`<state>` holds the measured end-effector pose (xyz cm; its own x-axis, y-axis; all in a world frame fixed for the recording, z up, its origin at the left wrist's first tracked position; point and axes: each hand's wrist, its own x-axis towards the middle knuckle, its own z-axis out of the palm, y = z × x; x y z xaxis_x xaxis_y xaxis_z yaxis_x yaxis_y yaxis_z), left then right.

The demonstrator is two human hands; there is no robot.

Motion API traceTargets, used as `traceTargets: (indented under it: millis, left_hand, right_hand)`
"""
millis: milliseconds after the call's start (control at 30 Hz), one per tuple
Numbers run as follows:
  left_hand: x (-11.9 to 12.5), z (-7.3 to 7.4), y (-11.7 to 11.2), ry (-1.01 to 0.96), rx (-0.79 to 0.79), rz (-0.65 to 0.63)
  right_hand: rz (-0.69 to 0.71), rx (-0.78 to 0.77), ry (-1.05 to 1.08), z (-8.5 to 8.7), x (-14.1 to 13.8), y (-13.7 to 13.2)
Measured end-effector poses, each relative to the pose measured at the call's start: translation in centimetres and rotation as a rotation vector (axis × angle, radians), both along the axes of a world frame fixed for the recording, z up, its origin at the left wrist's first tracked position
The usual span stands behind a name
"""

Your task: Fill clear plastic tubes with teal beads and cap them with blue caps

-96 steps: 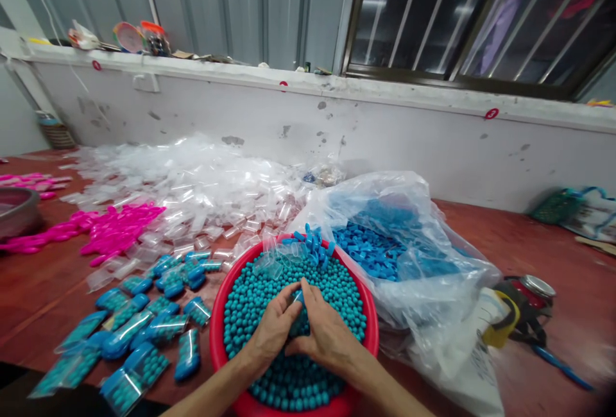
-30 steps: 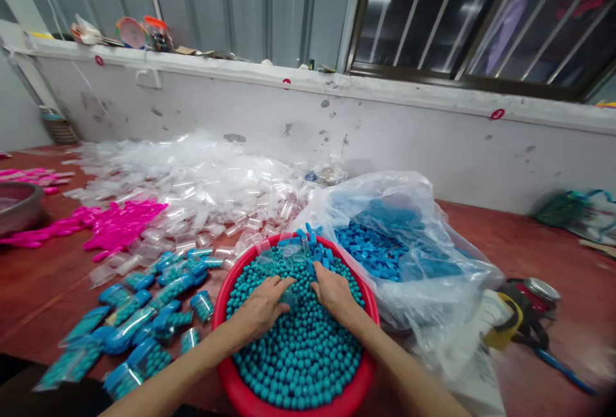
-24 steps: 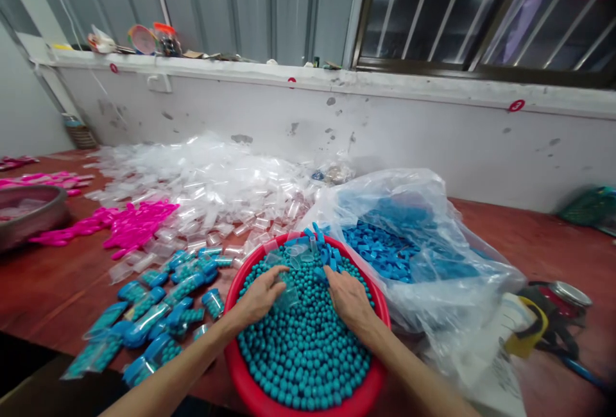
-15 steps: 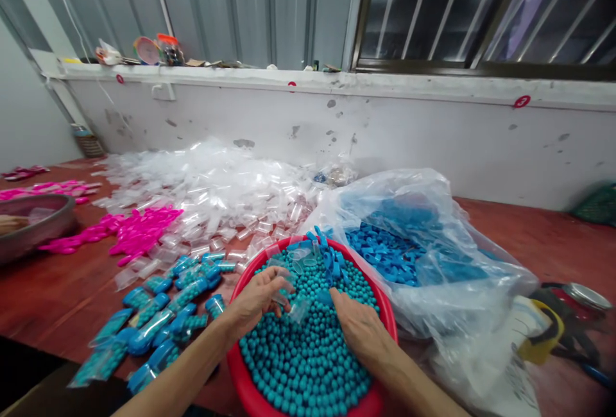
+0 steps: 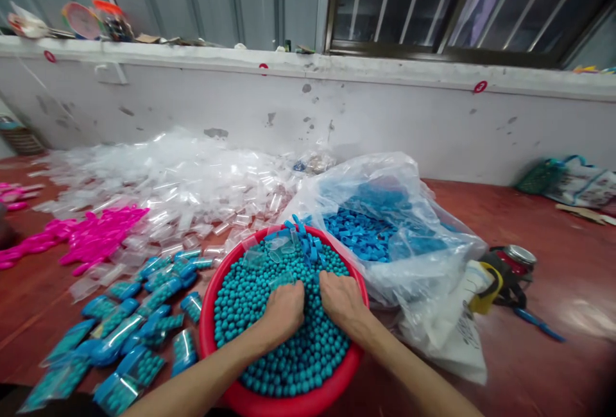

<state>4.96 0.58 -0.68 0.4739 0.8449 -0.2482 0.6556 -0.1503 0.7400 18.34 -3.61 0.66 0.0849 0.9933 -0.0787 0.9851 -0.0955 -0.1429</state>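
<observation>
A red basin (image 5: 208,314) full of round teal beads (image 5: 283,372) stands in front of me. Low over the beads, my left hand (image 5: 283,309) is closed, back upward. A small clear plastic tube (image 5: 282,281) shows at its knuckles and seems to be in its grip. Close by on the right, my right hand (image 5: 341,298) has its fingers curled down against the beads, hiding whatever they hold. Several blue plastic caps (image 5: 310,247) and empty clear tubes (image 5: 283,247) lie on the beads at the basin's far side.
Left of the basin lie several bead-filled tubes with blue caps (image 5: 118,337). Behind them are pink pieces (image 5: 103,234) and a heap of clear tubes (image 5: 192,173). A plastic bag (image 5: 433,237) of blue caps lies right, near a red jar with a metal lid (image 5: 520,256).
My view has swung right. My left hand has moved down and closed towards the beads; its fingers were spread around a clear tube. My right hand's fingers, earlier at a blue cap, have curled in.
</observation>
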Motion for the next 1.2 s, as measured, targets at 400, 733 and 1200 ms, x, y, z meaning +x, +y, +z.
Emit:
traceTargets:
  millis: [400, 733, 1200]
  left_hand:
    - [-1.3, -0.1, 1.4, -0.537, -0.672, -0.035]
    - [-2.2, 0.6, 0.5, -0.703, -0.604, 0.076]
    - [0.5, -0.8, 2.0, -0.380, -0.511, 0.183]
  right_hand:
    - [0.110, -0.098, 0.544, -0.4, 1.6, 0.9]
    - [0.054, 0.204, 0.374, 1.0, 0.7, -0.3]
    - [-0.019, -0.031, 0.316, -0.6, 0.4, 1.5]
